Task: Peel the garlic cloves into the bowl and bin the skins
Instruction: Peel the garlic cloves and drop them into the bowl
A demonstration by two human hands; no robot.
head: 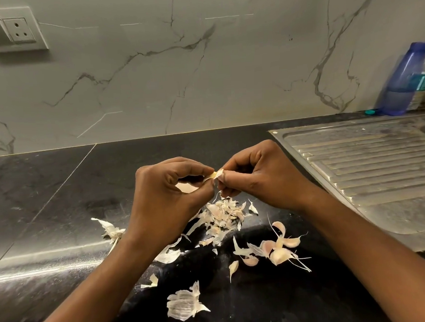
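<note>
As the left hand (168, 196) and right hand (260, 180) pinch the small pale garlic clove (213, 175) over the middle of the black stone counter (59, 221), it seems light, firm and slippery, and is best held by its ends.

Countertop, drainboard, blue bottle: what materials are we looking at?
Countertop: looks like polished black stone, possibly granite, given the glossy light streaks, faint veining and a tile seam.
Drainboard: stainless steel with a dull brushed finish, shown by its grey metallic sheen and pressed ribs.
Blue bottle: probably translucent plastic, since light shows through the tinted wall.
</note>
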